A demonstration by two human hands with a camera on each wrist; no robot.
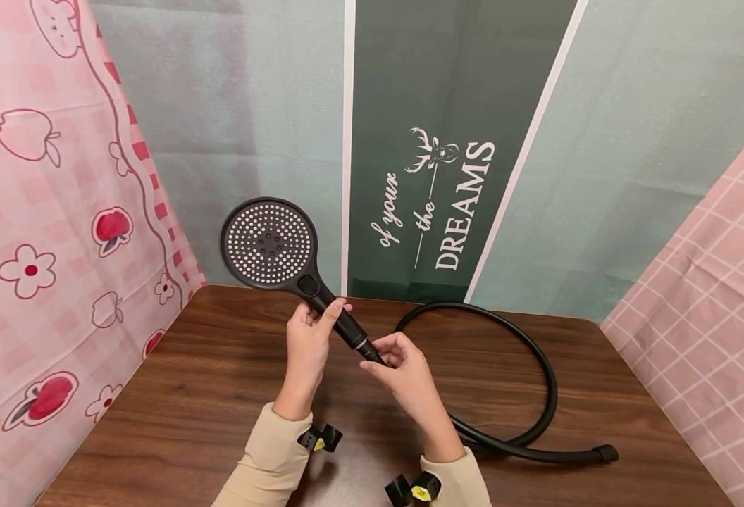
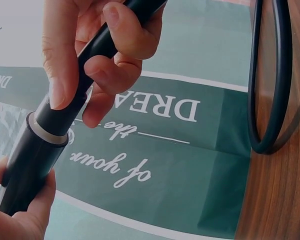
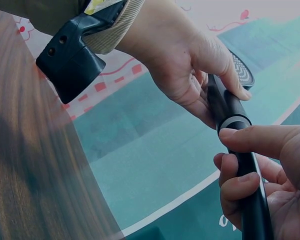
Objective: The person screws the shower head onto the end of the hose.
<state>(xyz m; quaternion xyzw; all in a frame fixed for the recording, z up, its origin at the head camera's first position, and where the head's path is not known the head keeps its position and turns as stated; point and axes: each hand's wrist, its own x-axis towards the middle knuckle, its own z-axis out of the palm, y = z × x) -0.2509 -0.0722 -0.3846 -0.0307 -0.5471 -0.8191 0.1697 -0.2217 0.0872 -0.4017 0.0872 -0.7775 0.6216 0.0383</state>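
Note:
My left hand (image 1: 309, 343) grips the handle of a black shower head (image 1: 270, 243), whose round face with white nozzles is turned toward me, up and to the left. At the lower end of the handle, my right hand (image 1: 406, 370) pinches the end fitting of a black shower hose (image 1: 546, 380). A pale ring (image 2: 50, 134) shows where the fitting meets the handle in the left wrist view. The right thumb and fingers (image 3: 242, 186) curl round the fitting just below that ring. Both pieces are in line, held above the table.
The hose loops over the brown wooden table (image 1: 220, 422), its free end with a black nut (image 1: 605, 453) lying at the right. A green cloth with white lettering (image 1: 463, 204) hangs behind, and pink patterned cloths (image 1: 48, 267) stand at both sides.

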